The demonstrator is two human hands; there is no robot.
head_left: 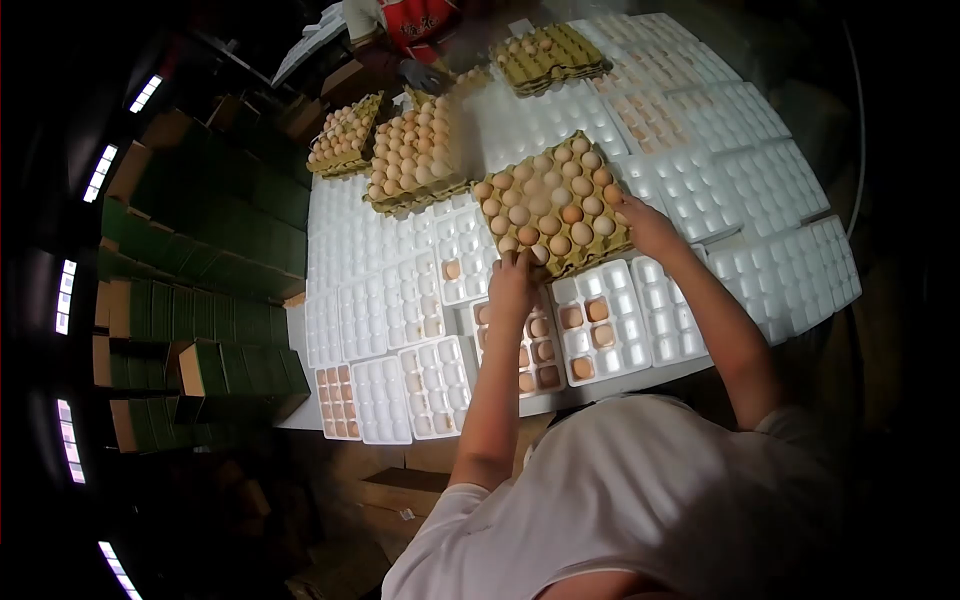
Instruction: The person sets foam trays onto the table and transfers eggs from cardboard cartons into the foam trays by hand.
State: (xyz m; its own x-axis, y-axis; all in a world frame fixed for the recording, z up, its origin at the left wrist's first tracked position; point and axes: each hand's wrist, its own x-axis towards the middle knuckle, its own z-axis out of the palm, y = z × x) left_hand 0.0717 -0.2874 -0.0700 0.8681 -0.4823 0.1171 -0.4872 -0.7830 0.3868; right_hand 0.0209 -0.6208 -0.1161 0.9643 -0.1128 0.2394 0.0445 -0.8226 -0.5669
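"Where's the egg tray (pixel 598 257)?"

"Between both hands. The left hand (pixel 512 282) is clamped on its near edge, the right hand (pixel 650 228) on its right side. Eggs (pixel 571 214), cream to brown, sit in its cups."

"Which way does it point?"

"Cups upward, turned slantwise to the person. It looks nearly square, so I can't tell a long axis, nor whether it touches what's beneath."

"And nearer the person?"

"Under the left forearm, one white tray (pixel 530 393) holds several brown eggs. Between the two hands, on the near side, another white tray (pixel 628 332) holds four, its other pockets bare."

"Materials?"

"The held one is rough, yellowish, like moulded pulp; the white ones are glossy, with rounded square pockets, and cover much of the worktop (pixel 540 404)."

"Beyond the left hand?"

"A tall stack (pixel 415 200) of yellowish trays, egg-filled on top, and a co-worker's gloved hand (pixel 420 75)."
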